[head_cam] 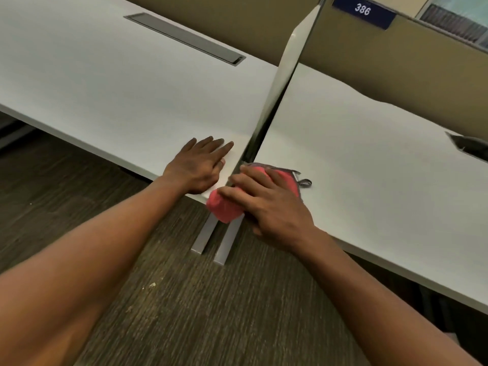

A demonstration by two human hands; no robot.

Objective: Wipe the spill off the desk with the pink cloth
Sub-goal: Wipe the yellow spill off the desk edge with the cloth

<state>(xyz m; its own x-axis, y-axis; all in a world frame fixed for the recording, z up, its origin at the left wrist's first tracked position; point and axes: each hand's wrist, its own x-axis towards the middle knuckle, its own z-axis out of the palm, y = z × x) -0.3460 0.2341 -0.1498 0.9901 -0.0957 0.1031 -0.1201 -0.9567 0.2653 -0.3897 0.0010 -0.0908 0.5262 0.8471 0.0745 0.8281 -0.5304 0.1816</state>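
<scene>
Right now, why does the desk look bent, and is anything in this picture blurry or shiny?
Head view: the wide lens bows the desk edges and tilts the scene; the carpet streaks with motion blur, and the forearms look soft; the divider panel catches a bright sheen; the right hand on the pink cloth stays fairly sharp, as does the left hand.

White desk (132, 101), 2 tops split by upright divider (284, 75). On it: pink cloth (227, 207) at front edge w/ right hand (269, 202) on top, left hand (198, 165) flat, grey cable cover (184, 38) at rear.

Right hand (266, 204) hides most of the pink cloth (224, 207) (no spill discernible); the dark object (472, 147) is cut off at the edge
</scene>
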